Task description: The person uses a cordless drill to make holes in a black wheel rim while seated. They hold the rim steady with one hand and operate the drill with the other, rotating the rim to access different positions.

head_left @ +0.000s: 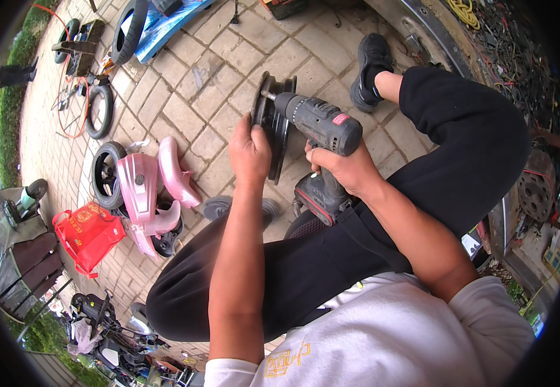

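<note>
A dark cordless drill (315, 121) is in my right hand (348, 168), with my fingers wrapped round its grip below the motor body. Its battery base (322, 198) hangs low, close to my thigh. At the drill's front, the chuck and bit meet the upper part of a black wheel rim (279, 145), seen nearly edge-on. My left hand (251, 149) grips the near left side of that rim, thumb up along its edge. Whether the bit is in a hole or only touches the metal, I cannot tell.
Pink scooter body panels (139, 187) and a small tyre (107, 173) lie on the paving at left, by a red bag (88, 236). Farther off are an inner tube (100, 111), another tyre (129, 31) and a blue panel (167, 29). Tangled scrap (509, 58) fills the right edge.
</note>
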Action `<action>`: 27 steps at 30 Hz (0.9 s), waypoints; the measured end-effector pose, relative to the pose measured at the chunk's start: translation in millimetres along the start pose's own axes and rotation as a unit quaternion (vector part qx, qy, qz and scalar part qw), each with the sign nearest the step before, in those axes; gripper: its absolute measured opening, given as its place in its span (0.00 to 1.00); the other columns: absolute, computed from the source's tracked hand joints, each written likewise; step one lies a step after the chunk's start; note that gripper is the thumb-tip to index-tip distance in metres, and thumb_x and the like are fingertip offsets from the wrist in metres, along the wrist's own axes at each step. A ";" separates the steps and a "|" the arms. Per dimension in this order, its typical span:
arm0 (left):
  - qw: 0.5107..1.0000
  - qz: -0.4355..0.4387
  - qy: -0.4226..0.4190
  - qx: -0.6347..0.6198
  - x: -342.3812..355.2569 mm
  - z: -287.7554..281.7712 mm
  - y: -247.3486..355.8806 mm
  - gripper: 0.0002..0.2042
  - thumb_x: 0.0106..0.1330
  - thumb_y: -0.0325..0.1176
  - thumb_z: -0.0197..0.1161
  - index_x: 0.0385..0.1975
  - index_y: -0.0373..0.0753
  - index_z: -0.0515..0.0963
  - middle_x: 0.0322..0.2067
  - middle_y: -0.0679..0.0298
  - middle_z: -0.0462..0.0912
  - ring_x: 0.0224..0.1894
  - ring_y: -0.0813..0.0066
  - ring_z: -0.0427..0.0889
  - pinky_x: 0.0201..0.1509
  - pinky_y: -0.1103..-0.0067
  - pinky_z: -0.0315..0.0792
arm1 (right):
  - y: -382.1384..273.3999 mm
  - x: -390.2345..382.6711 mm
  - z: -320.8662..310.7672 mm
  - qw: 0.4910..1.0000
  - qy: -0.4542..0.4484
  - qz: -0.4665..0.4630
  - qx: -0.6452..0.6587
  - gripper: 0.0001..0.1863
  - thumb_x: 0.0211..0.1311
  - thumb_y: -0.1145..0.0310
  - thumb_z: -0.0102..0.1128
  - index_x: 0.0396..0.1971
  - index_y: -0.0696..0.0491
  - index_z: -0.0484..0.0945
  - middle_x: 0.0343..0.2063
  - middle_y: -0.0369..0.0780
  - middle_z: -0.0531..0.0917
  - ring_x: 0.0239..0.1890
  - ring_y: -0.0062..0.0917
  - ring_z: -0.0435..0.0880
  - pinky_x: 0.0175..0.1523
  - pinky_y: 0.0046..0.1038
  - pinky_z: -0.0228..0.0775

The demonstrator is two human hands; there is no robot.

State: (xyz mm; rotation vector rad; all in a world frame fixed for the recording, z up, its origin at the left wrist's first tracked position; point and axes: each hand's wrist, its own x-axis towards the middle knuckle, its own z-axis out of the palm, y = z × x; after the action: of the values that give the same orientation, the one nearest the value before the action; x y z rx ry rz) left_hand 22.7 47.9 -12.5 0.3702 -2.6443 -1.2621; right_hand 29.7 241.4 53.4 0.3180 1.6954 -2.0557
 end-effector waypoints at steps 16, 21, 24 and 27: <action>0.999 0.010 0.021 -0.032 -3.2 -4.2 -8.1 0.15 0.67 0.31 0.52 0.48 0.28 0.78 0.35 0.42 0.83 0.38 0.47 0.84 0.45 0.65 0.76 | -6.5 10.2 -8.4 0.970 -0.057 0.100 0.213 0.19 0.54 0.77 0.60 0.48 0.59 0.73 0.34 0.42 0.80 0.25 0.26 0.82 0.30 0.32 0.78; 0.999 0.001 0.015 -0.046 -2.3 -9.4 -10.5 0.14 0.66 0.30 0.52 0.47 0.30 0.78 0.33 0.44 0.82 0.36 0.49 0.83 0.43 0.66 0.75 | -5.9 7.4 -7.5 0.959 -0.047 0.135 0.245 0.15 0.54 0.78 0.61 0.43 0.58 0.75 0.31 0.41 0.81 0.23 0.26 0.81 0.27 0.30 0.77; 0.999 0.028 0.034 -0.027 -3.1 -9.1 -11.3 0.14 0.66 0.29 0.52 0.46 0.31 0.78 0.32 0.45 0.82 0.35 0.50 0.83 0.42 0.67 0.75 | -4.9 12.7 -9.4 0.964 -0.060 0.132 0.225 0.18 0.55 0.77 0.59 0.47 0.59 0.73 0.34 0.42 0.80 0.25 0.27 0.82 0.31 0.33 0.78; 0.999 0.022 0.022 -0.038 -4.5 -10.0 -12.1 0.13 0.66 0.29 0.52 0.46 0.31 0.78 0.31 0.46 0.82 0.34 0.52 0.83 0.41 0.68 0.75 | -2.5 18.7 -11.9 0.966 -0.050 0.132 0.216 0.16 0.55 0.76 0.59 0.46 0.60 0.74 0.34 0.42 0.80 0.26 0.27 0.82 0.32 0.34 0.78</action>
State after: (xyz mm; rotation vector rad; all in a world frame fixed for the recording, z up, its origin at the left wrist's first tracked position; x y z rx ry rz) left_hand 31.4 34.5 -16.1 0.3236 -2.5462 -1.3208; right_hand 10.9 249.5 44.5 0.5363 1.0653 -2.1759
